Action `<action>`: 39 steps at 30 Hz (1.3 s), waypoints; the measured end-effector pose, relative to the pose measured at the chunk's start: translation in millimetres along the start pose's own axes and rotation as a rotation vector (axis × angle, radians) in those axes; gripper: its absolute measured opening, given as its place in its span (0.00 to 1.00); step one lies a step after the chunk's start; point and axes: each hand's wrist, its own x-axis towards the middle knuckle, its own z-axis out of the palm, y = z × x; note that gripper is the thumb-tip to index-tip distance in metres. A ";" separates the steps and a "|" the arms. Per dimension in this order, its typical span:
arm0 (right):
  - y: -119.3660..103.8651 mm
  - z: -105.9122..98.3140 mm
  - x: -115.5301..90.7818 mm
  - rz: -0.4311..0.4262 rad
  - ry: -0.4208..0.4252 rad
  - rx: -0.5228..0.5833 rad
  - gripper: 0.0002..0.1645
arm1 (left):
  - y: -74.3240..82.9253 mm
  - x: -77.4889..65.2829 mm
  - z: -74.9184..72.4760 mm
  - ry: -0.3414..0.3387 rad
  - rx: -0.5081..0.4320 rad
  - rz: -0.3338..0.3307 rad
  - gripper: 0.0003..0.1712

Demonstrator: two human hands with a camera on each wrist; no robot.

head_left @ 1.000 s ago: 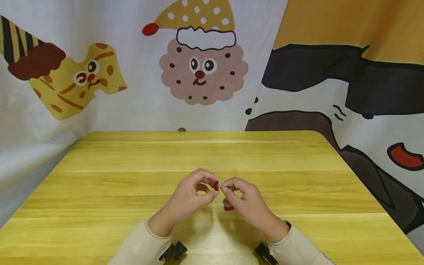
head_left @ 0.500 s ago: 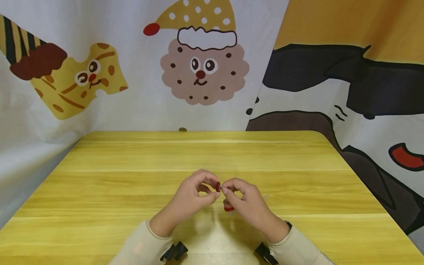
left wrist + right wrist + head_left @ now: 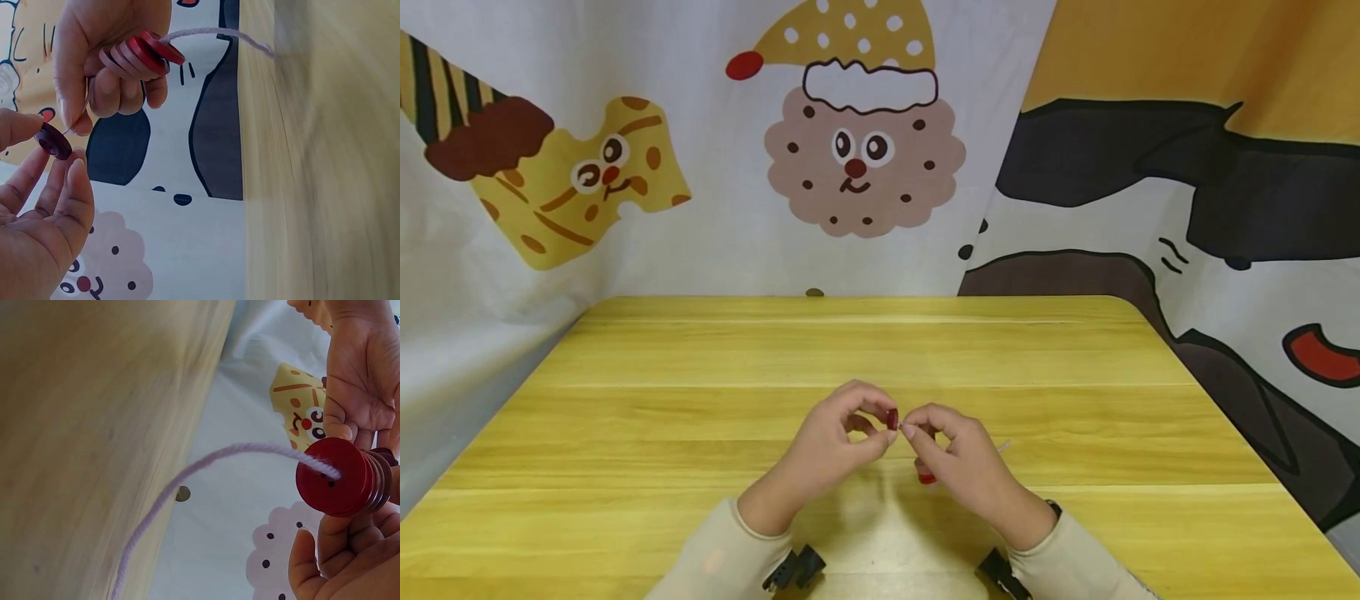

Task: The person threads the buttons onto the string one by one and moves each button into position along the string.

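Between thumb and fingertips, my left hand (image 3: 838,429) pinches a dark red button (image 3: 54,141). Close to its right, my right hand (image 3: 962,454) pinches the thin end of a pale purple yarn (image 3: 206,457), which reaches the button's face. Whether the tip is inside a hole cannot be made out. Several strung buttons (image 3: 142,55), red and dull pink, hang in a stack on the yarn beneath the right hand's fingers. From the outermost red button (image 3: 331,478), the yarn's tail curves away towards the table. In the head view, the right hand hides most of the stack.
Both hands are above a yellow wood-grain table (image 3: 715,358). Behind it hangs a white cloth (image 3: 715,233) printed with cartoon figures. Dark camera mounts (image 3: 797,569) sit at the wrists, beside the beige sleeves (image 3: 718,554).
The strung buttons under my right hand have shifted slightly right and down, and less of them shows. Both hands keep nearly the same place, with the dark red button still pinched.
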 end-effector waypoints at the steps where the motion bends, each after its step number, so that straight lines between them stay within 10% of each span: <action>1: 0.1 0.1 0.0 0.001 -0.001 0.000 0.12 | -0.1 0.0 0.2 -0.001 -0.001 0.003 0.11; 39: -2.8 3.0 0.5 -0.021 0.014 -0.007 0.07 | -4.4 1.2 4.7 -0.015 0.047 -0.044 0.10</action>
